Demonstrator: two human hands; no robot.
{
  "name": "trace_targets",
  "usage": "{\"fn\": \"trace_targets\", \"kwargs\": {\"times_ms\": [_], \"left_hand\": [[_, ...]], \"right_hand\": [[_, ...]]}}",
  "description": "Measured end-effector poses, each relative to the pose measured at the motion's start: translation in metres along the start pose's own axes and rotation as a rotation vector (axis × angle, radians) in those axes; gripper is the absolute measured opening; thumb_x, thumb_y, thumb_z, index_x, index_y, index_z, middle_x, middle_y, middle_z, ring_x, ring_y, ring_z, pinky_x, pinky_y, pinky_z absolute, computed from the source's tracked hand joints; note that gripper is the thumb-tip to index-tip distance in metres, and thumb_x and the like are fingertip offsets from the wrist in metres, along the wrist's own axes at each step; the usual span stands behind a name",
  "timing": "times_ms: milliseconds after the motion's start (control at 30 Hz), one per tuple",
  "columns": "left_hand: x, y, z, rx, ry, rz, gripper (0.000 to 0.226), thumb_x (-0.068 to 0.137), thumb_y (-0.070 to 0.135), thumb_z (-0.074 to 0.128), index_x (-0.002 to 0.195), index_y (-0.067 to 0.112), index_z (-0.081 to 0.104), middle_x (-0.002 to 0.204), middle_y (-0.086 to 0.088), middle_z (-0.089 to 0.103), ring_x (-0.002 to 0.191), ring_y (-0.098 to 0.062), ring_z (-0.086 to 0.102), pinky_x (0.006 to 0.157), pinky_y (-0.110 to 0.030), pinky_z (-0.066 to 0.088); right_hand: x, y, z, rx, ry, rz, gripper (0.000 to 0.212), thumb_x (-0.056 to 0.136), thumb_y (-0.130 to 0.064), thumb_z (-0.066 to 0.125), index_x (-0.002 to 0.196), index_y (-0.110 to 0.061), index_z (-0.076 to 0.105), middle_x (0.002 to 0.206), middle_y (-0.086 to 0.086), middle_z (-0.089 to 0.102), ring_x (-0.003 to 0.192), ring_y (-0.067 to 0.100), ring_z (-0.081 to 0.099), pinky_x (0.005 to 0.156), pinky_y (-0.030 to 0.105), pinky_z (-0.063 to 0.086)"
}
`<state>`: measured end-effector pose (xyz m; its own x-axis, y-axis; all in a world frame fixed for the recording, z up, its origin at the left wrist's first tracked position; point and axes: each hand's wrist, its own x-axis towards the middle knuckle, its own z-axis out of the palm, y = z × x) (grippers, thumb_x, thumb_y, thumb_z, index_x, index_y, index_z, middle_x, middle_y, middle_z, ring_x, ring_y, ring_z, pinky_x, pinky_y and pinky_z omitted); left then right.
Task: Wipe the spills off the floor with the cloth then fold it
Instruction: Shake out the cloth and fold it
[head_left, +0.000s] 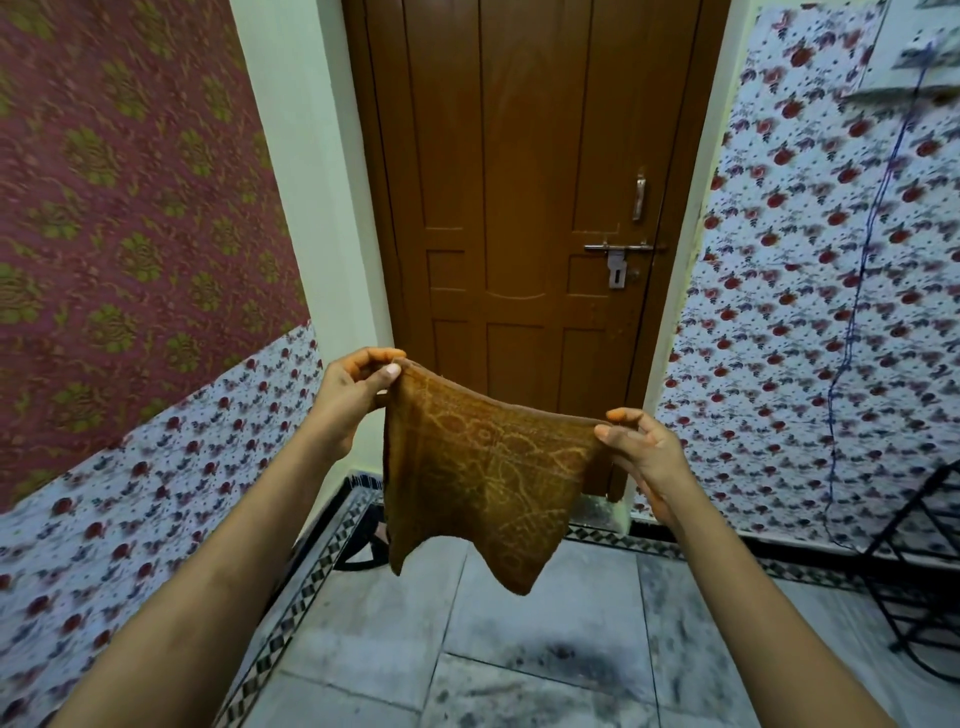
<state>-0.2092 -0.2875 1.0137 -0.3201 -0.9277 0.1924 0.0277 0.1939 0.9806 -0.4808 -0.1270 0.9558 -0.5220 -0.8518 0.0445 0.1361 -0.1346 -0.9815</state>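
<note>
I see my left hand (353, 387) and right hand (636, 449) each pinching a top corner of the cloth (483, 478), hanging between them.

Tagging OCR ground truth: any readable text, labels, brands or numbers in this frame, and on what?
None readable.
Cloth, pinched by left hand and right hand: woven pattern only, no lettering.
Door and its latch: no markings visible.
Wall coverings: floral print, blurred, no text.
</note>
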Motion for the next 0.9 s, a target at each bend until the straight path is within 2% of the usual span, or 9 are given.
{"fn": "trace_targets", "kwargs": {"times_ms": [167, 267, 333, 433, 533, 600, 733, 833, 900], "left_hand": [[-0.004, -0.005, 0.004, 0.015, 0.002, -0.068, 0.014, 0.090, 0.005, 0.056, 0.085, 0.013, 0.066, 0.083, -0.004, 0.063, 0.072, -0.013, 0.058, 0.059, -0.019, 0.050], [-0.008, -0.011, 0.017, -0.008, 0.091, -0.090, 0.019, 0.089, 0.004, 0.055, 0.074, 0.013, 0.062, 0.075, -0.004, 0.059, 0.067, -0.014, 0.053, 0.059, -0.022, 0.047], [-0.011, -0.016, 0.027, 0.001, 0.121, -0.094, 0.018, 0.088, 0.002, 0.057, 0.073, 0.012, 0.060, 0.074, -0.005, 0.060, 0.069, -0.017, 0.057, 0.064, -0.027, 0.051], [-0.022, -0.027, 0.045, 0.057, 0.061, -0.096, 0.010, 0.086, 0.005, 0.063, 0.079, 0.012, 0.061, 0.083, -0.010, 0.064, 0.079, -0.024, 0.065, 0.074, -0.035, 0.057], [-0.033, -0.035, 0.065, 0.107, 0.000, -0.099, 0.005, 0.083, 0.010, 0.067, 0.085, 0.011, 0.063, 0.086, -0.010, 0.065, 0.084, -0.026, 0.066, 0.074, -0.038, 0.058], [-0.037, -0.039, 0.076, 0.139, -0.013, -0.076, 0.007, 0.082, 0.012, 0.070, 0.082, 0.013, 0.063, 0.085, -0.008, 0.067, 0.081, -0.024, 0.067, 0.066, -0.038, 0.058], [-0.043, -0.044, 0.087, 0.173, -0.075, -0.040, 0.011, 0.078, 0.014, 0.074, 0.078, 0.019, 0.065, 0.089, -0.009, 0.072, 0.087, -0.024, 0.070, 0.075, -0.048, 0.058], [-0.046, -0.045, 0.089, 0.218, -0.084, -0.001, 0.012, 0.077, 0.014, 0.075, 0.078, 0.020, 0.065, 0.088, -0.008, 0.072, 0.086, -0.021, 0.070, 0.075, -0.046, 0.059], [-0.048, -0.044, 0.089, 0.254, -0.091, 0.032, 0.011, 0.077, 0.015, 0.076, 0.079, 0.019, 0.066, 0.086, -0.007, 0.072, 0.086, -0.020, 0.070, 0.075, -0.043, 0.059]], "right_hand": [[0.000, 0.001, 0.010, 0.280, 0.060, 0.068, 0.019, 0.087, 0.002, 0.053, 0.089, -0.017, 0.051, 0.084, 0.004, 0.054, 0.078, 0.014, 0.054, 0.061, 0.022, 0.050], [0.002, 0.002, 0.020, 0.206, 0.102, 0.102, 0.018, 0.088, 0.000, 0.054, 0.089, -0.019, 0.052, 0.085, 0.005, 0.050, 0.076, 0.014, 0.050, 0.059, 0.021, 0.046], [0.000, 0.002, 0.029, 0.071, 0.112, 0.123, 0.017, 0.086, -0.003, 0.058, 0.092, -0.019, 0.053, 0.090, 0.007, 0.054, 0.081, 0.017, 0.053, 0.066, 0.025, 0.049], [-0.007, 0.002, 0.050, 0.022, 0.125, 0.155, 0.022, 0.085, -0.003, 0.063, 0.102, -0.012, 0.052, 0.091, 0.009, 0.059, 0.087, 0.022, 0.061, 0.082, 0.037, 0.053], [-0.016, 0.004, 0.073, 0.058, 0.149, 0.188, 0.029, 0.083, -0.002, 0.066, 0.104, -0.009, 0.049, 0.094, 0.013, 0.063, 0.090, 0.025, 0.065, 0.085, 0.040, 0.055], [-0.021, 0.007, 0.086, 0.083, 0.140, 0.209, 0.031, 0.082, -0.001, 0.067, 0.105, -0.010, 0.048, 0.097, 0.015, 0.065, 0.088, 0.024, 0.067, 0.081, 0.036, 0.056], [-0.027, 0.010, 0.094, 0.142, 0.171, 0.212, 0.029, 0.083, 0.000, 0.066, 0.104, -0.008, 0.048, 0.103, 0.020, 0.065, 0.089, 0.026, 0.068, 0.072, 0.026, 0.057], [-0.030, 0.008, 0.092, 0.171, 0.192, 0.211, 0.033, 0.085, -0.001, 0.064, 0.113, -0.006, 0.048, 0.102, 0.018, 0.065, 0.083, 0.023, 0.068, 0.063, 0.021, 0.056], [-0.032, 0.009, 0.092, 0.191, 0.194, 0.216, 0.035, 0.086, -0.002, 0.062, 0.119, -0.005, 0.048, 0.099, 0.017, 0.066, 0.081, 0.022, 0.067, 0.066, 0.024, 0.056]]}}
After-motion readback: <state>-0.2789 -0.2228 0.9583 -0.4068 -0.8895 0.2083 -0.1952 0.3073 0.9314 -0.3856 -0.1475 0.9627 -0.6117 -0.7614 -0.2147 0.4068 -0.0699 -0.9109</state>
